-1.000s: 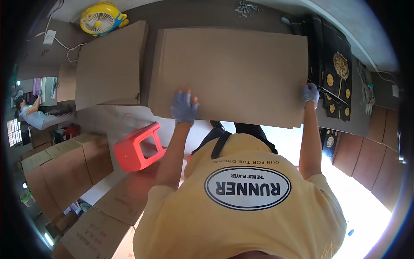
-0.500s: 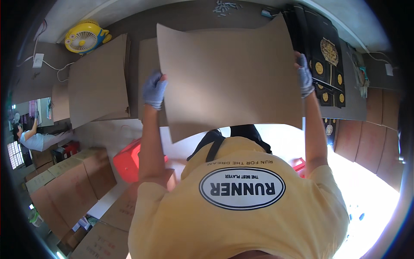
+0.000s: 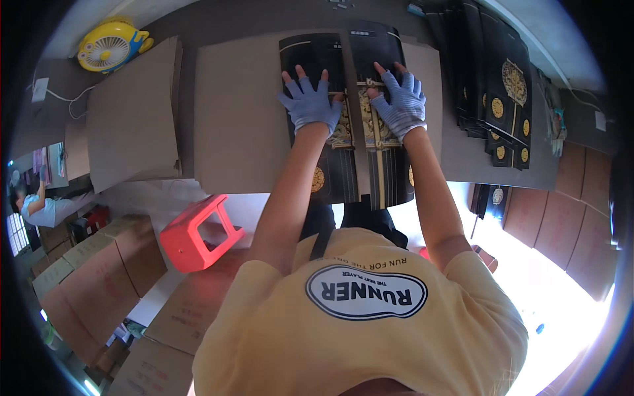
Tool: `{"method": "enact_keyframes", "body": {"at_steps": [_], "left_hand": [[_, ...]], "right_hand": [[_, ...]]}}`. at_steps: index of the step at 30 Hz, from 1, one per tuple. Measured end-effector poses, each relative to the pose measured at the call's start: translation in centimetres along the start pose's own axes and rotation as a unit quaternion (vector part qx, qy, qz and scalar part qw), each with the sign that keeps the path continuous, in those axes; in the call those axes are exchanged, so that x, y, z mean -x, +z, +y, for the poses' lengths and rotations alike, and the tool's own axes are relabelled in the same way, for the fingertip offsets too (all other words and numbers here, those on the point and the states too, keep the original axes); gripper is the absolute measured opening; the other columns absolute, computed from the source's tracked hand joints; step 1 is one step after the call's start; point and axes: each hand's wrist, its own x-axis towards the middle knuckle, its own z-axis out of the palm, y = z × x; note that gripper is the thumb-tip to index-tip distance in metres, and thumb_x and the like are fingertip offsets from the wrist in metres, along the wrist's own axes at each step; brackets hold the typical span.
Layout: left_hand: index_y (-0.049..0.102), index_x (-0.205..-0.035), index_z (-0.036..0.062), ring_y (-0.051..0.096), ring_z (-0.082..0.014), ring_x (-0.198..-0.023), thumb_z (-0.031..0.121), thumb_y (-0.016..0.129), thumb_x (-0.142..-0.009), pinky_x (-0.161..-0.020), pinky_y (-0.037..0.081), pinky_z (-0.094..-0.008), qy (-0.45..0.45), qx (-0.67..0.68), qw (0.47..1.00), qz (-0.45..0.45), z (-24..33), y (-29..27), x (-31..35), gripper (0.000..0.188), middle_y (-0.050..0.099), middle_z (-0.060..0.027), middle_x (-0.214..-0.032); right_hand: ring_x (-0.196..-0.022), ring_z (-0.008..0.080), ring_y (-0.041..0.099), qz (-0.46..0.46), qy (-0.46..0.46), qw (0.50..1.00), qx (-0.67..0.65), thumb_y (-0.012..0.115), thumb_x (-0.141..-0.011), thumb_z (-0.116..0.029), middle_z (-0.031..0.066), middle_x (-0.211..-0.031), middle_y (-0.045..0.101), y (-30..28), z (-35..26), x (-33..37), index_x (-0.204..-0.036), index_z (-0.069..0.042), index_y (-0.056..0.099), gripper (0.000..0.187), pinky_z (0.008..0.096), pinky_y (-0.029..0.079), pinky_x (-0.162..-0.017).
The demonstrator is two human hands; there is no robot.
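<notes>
Two black printed panels with gold patterns lie side by side, a narrow gap between them. My left hand (image 3: 309, 104) rests flat on the left panel (image 3: 312, 54), fingers spread. On the right panel (image 3: 375, 51) my right hand (image 3: 401, 107) presses with its fingers apart. Both hands wear blue-grey fingerless gloves. Under the panels is a grey-brown cardboard sheet (image 3: 238, 119) on the table. The panels' lower ends reach the table's near edge, and my hands and forearms hide parts of their pattern.
More cardboard sheets (image 3: 132, 119) are stacked at left, near a yellow-and-blue fan (image 3: 105, 51). Black-and-gold panels (image 3: 492, 66) pile up at right. Below the table are a red stool (image 3: 188, 241) and cartons (image 3: 99, 284). Another person (image 3: 41, 208) is at far left.
The cardboard sheet I held up in both hands is no longer raised. My hands have moved inward and now lie flat on two black panels.
</notes>
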Motion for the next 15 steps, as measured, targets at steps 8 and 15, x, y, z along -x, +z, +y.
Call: {"method": "enact_keyframes", "body": {"at_steps": [8, 15], "left_hand": [[0.049, -0.138, 0.0366, 0.025, -0.0429, -0.141, 0.039, 0.05, -0.094, -0.107, 0.018, -0.0619, -0.027, -0.016, 0.998, 0.061, 0.5, 3.0, -0.3, 0.045, 0.03, -0.0129, -0.155], [0.054, -0.132, 0.0366, 0.035, -0.0423, -0.133, 0.038, 0.057, -0.089, -0.103, 0.026, -0.0606, -0.006, -0.01, 0.991, 0.132, 0.7, 4.2, 0.0, 0.043, 0.04, -0.0131, -0.149]], "right_hand": [[-0.146, 0.0421, 0.007, -0.043, 0.01, 0.987, 0.157, 0.046, -0.086, -0.067, 0.0139, -0.16, 0.011, 6.3, -0.1, -0.1, -0.147, -0.041, 0.032, 0.068, 0.0727, 0.014, -0.106], [-0.145, 0.0458, 0.009, 0.039, -0.017, 0.983, 0.176, 0.047, -0.085, -0.068, 0.0152, -0.159, 0.016, 9.8, 0.8, 0.6, -0.146, -0.039, 0.035, 0.068, 0.0786, 0.01, -0.101]]}}
